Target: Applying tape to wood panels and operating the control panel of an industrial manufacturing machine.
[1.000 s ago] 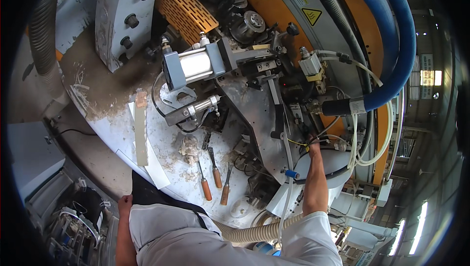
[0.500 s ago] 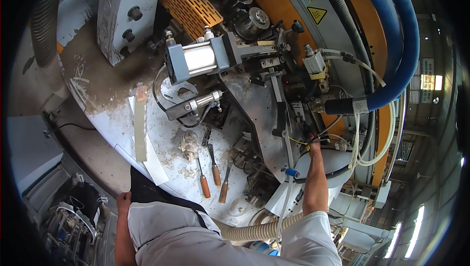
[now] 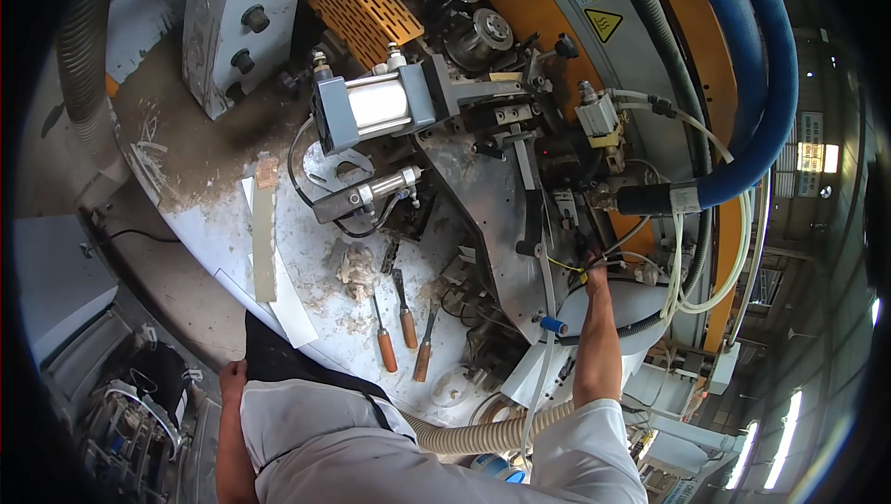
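My left hand (image 3: 232, 376) sits low at the near edge of the dusty grey machine bed (image 3: 223, 226), seemingly to brace me while I lean in; I cannot tell how far its fingers are spread. Beside it, a pale wood strip (image 3: 264, 230) lies flat on the bed, and 3 wooden-handled tools (image 3: 401, 318) lie side by side within reach. Farther back, the silver pneumatic cylinder (image 3: 376, 105) is bolted across the mechanism. My right hand (image 3: 594, 272) reaches up into the yellow wire and hose bundle (image 3: 580, 265), fingers curled among them; whether it grips anything I cannot tell.
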A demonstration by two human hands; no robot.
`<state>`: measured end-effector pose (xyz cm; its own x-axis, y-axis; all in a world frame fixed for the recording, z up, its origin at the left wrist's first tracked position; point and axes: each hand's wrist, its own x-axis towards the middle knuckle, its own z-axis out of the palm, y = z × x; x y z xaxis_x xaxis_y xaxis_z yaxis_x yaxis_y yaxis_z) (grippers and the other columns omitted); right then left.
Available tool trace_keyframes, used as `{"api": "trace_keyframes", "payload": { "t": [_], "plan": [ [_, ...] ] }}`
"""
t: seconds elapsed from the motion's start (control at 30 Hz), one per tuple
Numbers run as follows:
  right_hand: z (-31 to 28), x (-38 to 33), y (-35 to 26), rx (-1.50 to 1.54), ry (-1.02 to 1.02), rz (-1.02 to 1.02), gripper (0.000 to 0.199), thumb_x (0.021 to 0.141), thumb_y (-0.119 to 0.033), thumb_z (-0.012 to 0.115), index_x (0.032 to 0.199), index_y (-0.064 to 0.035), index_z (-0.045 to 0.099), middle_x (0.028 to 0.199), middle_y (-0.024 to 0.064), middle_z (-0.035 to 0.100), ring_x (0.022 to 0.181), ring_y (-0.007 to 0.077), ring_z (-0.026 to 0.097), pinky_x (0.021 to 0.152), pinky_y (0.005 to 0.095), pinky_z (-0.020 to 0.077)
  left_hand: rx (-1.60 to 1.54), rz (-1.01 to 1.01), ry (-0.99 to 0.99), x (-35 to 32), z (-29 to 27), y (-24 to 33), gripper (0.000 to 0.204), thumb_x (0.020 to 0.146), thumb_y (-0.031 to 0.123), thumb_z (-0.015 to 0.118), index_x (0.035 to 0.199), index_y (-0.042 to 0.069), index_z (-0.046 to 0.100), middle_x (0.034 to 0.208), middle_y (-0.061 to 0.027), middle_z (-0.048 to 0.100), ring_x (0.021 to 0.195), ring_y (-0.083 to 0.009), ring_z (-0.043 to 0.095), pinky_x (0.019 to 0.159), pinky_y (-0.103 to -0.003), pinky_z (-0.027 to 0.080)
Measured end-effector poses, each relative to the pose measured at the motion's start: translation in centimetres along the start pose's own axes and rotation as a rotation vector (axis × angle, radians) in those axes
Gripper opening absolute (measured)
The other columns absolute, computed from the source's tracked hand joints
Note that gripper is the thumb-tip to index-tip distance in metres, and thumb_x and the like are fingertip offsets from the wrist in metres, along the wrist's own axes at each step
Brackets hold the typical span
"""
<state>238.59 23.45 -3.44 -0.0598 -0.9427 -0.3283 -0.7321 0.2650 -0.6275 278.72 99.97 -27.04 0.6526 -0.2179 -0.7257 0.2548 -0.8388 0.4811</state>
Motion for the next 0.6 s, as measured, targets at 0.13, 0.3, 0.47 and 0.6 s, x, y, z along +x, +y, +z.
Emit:
{"api": "trace_keyframes", "payload": {
  "t": [0.13, 0.3, 0.47, 0.6],
  "plan": [
    [1.2, -0.4, -0.4, 0.004, 0.003, 0.019, 0.041, 0.098, -0.013, 0.044, 0.138, -0.0117, 0.047, 0.11, 0.0007, 0.058, 0.091, 0.013, 0.052, 0.079, 0.0265, 0.0424, 0.006, -0.006, 0.013, -0.4, -0.4, -0.3, 0.038, 0.089, 0.036, 0.062, 0.093, -0.001, 0.07, 0.075, -0.0147, 0.069, 0.068, -0.021, 0.064, 0.067, -0.035, 0.049],
    [-0.5, 1.1, 1.3, -0.027, -0.017, -0.137, 0.04, 0.098, -0.014, 0.046, 0.137, -0.0119, 0.048, 0.105, -0.0009, 0.057, 0.088, 0.0112, 0.051, 0.076, 0.0254, 0.0417, -0.005, 0.004, 0.001, -0.1, 0.0, 0.8, 0.038, 0.089, 0.036, 0.062, 0.093, -0.002, 0.07, 0.075, -0.0148, 0.069, 0.068, -0.0213, 0.064, 0.067, -0.035, 0.049],
    [0.0, 1.5, 1.7, -0.011, -0.041, -0.176, 0.039, 0.097, -0.016, 0.048, 0.136, -0.0117, 0.05, 0.1, -0.003, 0.055, 0.085, 0.0102, 0.05, 0.075, 0.0251, 0.041, 0.013, 0.006, 0.003, -0.3, -0.4, 1.2, 0.039, 0.09, 0.036, 0.061, 0.093, -0.002, 0.07, 0.075, -0.0149, 0.069, 0.069, -0.0221, 0.064, 0.068, -0.035, 0.049],
    [-0.2, 1.1, 1.3, -0.02, -0.008, -0.163, 0.039, 0.096, -0.014, 0.048, 0.136, -0.0104, 0.05, 0.113, 0.0052, 0.057, 0.097, 0.0162, 0.052, 0.084, 0.0287, 0.0431, 0.018, 0.003, -0.006, -0.2, -0.2, 0.8, 0.039, 0.09, 0.036, 0.061, 0.093, -0.002, 0.069, 0.075, -0.0153, 0.069, 0.069, -0.0223, 0.064, 0.068, -0.035, 0.049]
  ]
}}
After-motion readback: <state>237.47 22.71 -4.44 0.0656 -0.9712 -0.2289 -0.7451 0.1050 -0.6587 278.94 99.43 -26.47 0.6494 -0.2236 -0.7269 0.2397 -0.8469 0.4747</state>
